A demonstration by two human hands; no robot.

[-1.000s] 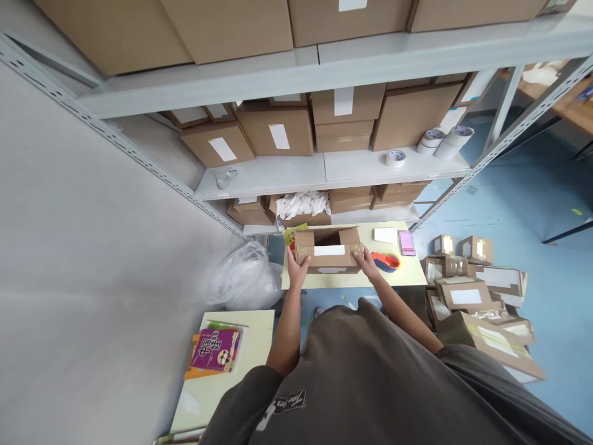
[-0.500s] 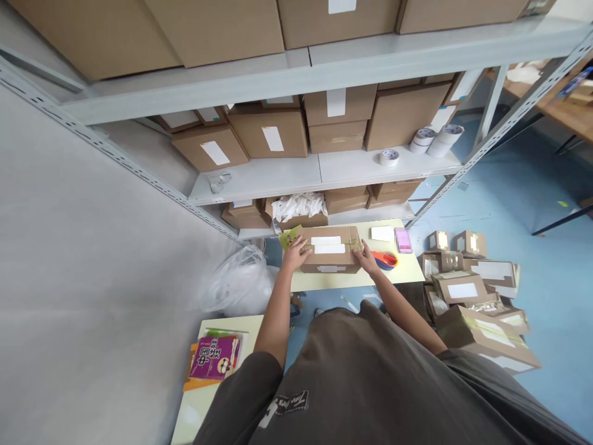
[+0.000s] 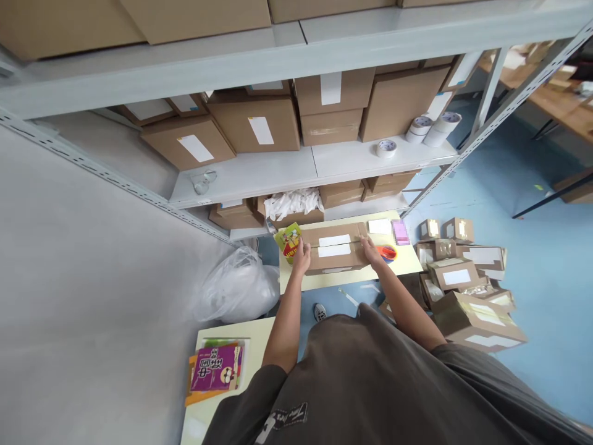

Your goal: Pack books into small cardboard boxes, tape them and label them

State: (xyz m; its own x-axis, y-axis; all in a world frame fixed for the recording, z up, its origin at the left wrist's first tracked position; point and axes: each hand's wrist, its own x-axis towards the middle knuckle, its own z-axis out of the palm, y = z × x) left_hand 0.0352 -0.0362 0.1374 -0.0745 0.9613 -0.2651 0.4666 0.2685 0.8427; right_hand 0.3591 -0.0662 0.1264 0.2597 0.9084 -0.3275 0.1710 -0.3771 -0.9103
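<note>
A taped cardboard box (image 3: 349, 256) with white labels on its top lies on a narrow pale-yellow table (image 3: 319, 282). My left hand (image 3: 302, 256) grips its left end, thumb up along the side. At the right end, my right hand (image 3: 369, 250) holds the box with its fingers partly hidden behind the edge. A yellow-green booklet (image 3: 289, 240) lies just left of my left hand. Beside my right hand is a red and blue tape-like ring (image 3: 387, 253). White paper (image 3: 379, 226) and a pinkish-purple pad (image 3: 400, 232) sit behind it.
Metal shelving (image 3: 250, 176) with cartons and white tape rolls (image 3: 386, 148) stands ahead. Several parcels (image 3: 472, 315) are piled on the floor at right. A clear plastic bag (image 3: 236, 287) is at left, near a side table with a purple book (image 3: 213, 369).
The box has shifted slightly right on the table, uncovering more of the booklet. My left hand has gone from the box's top left edge to its left end. The view has tilted slightly.
</note>
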